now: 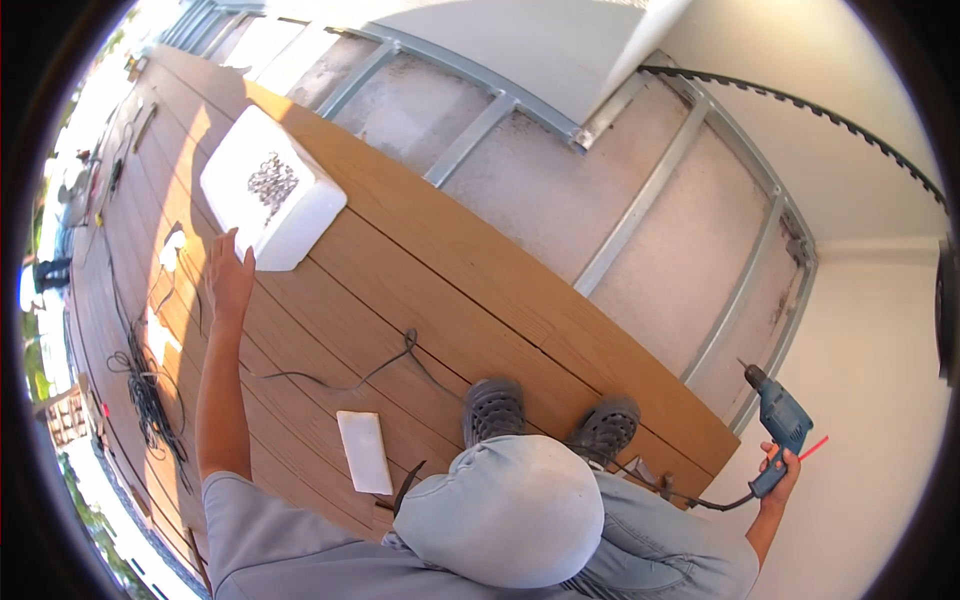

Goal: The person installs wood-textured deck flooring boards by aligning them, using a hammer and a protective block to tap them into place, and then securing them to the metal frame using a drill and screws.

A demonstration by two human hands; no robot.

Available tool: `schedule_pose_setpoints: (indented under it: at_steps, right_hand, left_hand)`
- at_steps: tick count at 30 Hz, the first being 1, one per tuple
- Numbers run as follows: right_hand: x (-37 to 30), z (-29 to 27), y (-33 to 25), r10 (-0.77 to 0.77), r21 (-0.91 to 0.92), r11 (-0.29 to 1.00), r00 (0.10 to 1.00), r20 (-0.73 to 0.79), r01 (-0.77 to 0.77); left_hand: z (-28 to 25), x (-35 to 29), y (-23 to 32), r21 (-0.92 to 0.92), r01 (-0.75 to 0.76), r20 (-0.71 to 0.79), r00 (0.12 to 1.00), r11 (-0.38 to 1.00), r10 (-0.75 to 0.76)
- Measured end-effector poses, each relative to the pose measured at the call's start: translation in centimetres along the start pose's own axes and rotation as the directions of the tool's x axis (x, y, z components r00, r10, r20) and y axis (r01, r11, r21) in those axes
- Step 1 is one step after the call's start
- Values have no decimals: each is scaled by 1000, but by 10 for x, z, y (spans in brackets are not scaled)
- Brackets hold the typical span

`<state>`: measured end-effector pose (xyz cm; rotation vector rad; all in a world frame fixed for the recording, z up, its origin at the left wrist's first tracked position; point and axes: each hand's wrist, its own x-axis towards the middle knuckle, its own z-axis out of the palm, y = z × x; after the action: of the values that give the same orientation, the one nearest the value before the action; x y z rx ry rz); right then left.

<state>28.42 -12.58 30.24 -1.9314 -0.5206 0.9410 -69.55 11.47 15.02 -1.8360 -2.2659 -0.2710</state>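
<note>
My right hand (779, 470) is closed round the handle of a blue corded drill (784, 415), at the right. The drill's bit points up and away from me, toward the grey metal frame. A thin red strip (815, 447) sticks out beside the grip. My left arm stretches far forward, and my left hand (230, 280) is at the near corner of a white tub (310, 225), fingers and thumb apart. Whether the fingertips touch the tub I cannot tell. Inside the tub lies a heap of small metal pieces (272, 183), too small to name.
Brown deck boards (330, 300) lie under my shoes (494, 410). Beyond their edge, metal joists (650, 190) cross a pale slab. A cable (345, 386) runs over the boards, with a white block (365, 452) near it. Coiled black cable (147, 400) lies at left; a white wall (860, 400) rises at right.
</note>
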Motion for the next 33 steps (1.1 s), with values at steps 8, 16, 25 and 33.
schedule_pose_setpoints:
  at_steps: [8,16,25,33]
  right_hand:
    - [-30,70,70,146,218,959,974,172,-182]
    - [-44,72,214,267,578,697,901,341,-425]
    - [-56,70,249,353,549,659,856,378,-514]
    - [-53,65,255,484,450,674,810,330,-586]
  left_hand:
    - [20,36,49,-80,116,519,853,990,-58]
    - [-27,-45,221,-212,1,549,827,977,118]
    - [-35,-52,207,-560,532,767,623,635,154]
    - [55,-28,144,-292,154,603,795,944,57]
